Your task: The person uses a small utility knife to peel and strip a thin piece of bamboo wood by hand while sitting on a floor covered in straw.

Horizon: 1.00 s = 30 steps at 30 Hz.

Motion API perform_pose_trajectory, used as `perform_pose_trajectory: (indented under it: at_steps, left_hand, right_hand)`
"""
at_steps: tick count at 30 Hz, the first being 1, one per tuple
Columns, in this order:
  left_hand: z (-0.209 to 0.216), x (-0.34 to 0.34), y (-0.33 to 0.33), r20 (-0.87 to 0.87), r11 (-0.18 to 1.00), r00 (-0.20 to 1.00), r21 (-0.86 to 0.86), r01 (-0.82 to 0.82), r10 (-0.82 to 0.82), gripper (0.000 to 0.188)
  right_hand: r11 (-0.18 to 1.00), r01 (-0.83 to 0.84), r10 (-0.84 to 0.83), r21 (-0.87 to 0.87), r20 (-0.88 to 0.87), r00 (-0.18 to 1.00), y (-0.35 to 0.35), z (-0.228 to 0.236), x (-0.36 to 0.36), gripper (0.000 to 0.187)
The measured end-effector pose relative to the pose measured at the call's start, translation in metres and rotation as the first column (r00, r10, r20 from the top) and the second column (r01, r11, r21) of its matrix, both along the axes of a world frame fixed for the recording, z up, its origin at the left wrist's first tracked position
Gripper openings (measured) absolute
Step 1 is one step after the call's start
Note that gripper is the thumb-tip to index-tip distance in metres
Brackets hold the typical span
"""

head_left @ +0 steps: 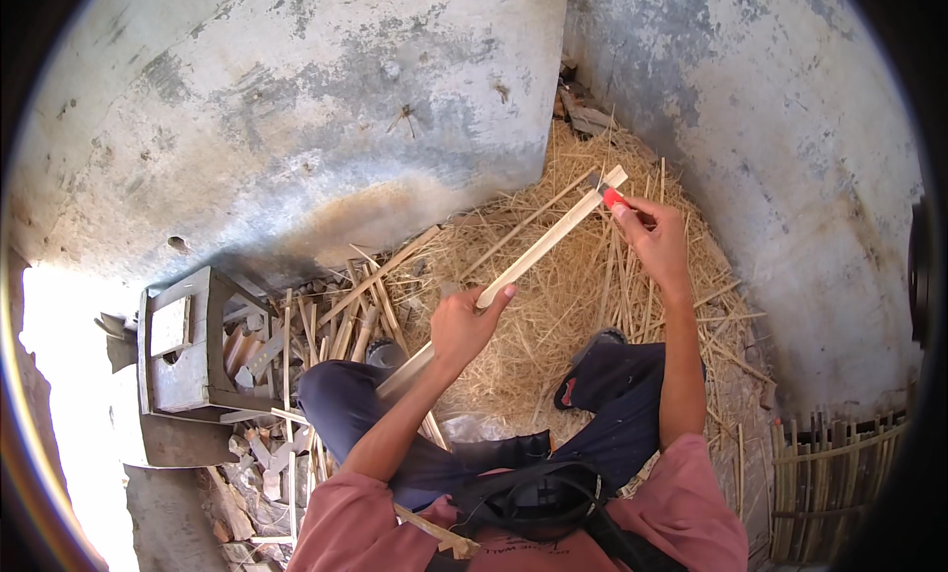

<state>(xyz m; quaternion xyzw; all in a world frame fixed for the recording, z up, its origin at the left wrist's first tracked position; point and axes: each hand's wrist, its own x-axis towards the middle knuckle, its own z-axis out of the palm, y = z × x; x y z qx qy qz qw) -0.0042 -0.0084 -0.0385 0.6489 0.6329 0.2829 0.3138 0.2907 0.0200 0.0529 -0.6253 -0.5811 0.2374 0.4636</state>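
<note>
A long pale strip of split bamboo or wood [545, 244] slants across my lap from lower left to upper right. My left hand [463, 327] is wrapped around its lower part, with the thumb along the top. Near its far end, my right hand [652, 238] pinches a small knife with a red handle [613, 198]. The dark blade lies against the strip close to the tip; how deep it sits in it I cannot tell. Beneath both hands spreads a heap of thin straw-coloured shavings [533, 345].
Loose sticks [341, 310] lie to the left, beside a weathered wooden box [183, 350] and wood scraps [267, 458]. Stained walls [375, 88] close in ahead and on the right. A slatted rack [834, 473] stands at the lower right. My bent legs [632, 389] flank the shavings.
</note>
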Motion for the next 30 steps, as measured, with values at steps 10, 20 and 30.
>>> perform_pose_trajectory:
  at_steps: [10,20,30]
  left_hand:
    - [-0.018,-0.026,0.014,0.088,0.996,0.995,-0.084,-0.035,0.043,0.066]
    - [-0.015,-0.014,0.015,0.423,0.992,0.902,-0.046,0.115,-0.085,0.044]
    - [-0.005,-0.017,0.013,0.666,0.956,0.728,-0.078,0.284,-0.162,0.023]
  right_hand:
    - [0.888,0.454,-0.448,0.074,-0.09,0.89,0.007,0.006,0.115,0.048]
    - [0.824,-0.362,0.511,-0.436,0.294,0.808,-0.006,-0.025,0.026,0.042]
    - [0.925,-0.281,0.359,-0.255,0.351,0.865,-0.004,-0.042,-0.023,0.034]
